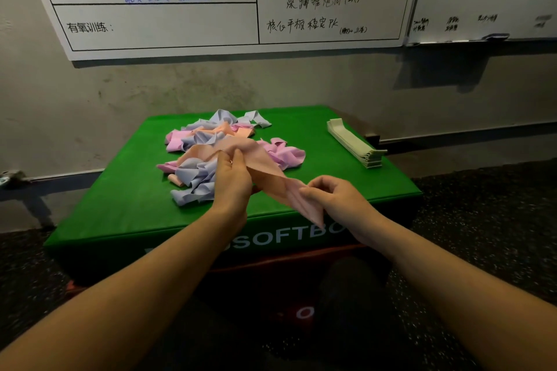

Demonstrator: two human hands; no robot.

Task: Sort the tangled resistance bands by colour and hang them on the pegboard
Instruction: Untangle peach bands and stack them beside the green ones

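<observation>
while the peach resistance band (265, 172) runs taut-ish between both hands, its long axis goes from upper left, where it leaves the tangled pile (211, 153), down to lower right toward me. i read my left hand (233, 182) as the one nearer the pile: it sits right at the pile's near edge, fingers curled round the band where it comes out of the knot, thumb on top. my right hand (337, 199) is nearer me and off to the right, clear of the pile, pinching the band's free end between thumb and fingertips; the tail hangs just below that pinch over the front edge of the green soft box (120, 208).

both forearms come in from the bottom corners and converge, wrists a bit raised, palms roughly facing each other.

rest of the pile is pink, lilac-blue and more peach bands, still knotted, on the middle of the box top. pale green bands (355, 141) lie stacked flat and straight at the box's right edge, well apart from the pile, so i judge that colour already sorted. no pegboard in view, only whiteboards (168, 9) on the wall. next pull likely goes along the band's axis, away from the pile; snag risk at the left-hand end.
</observation>
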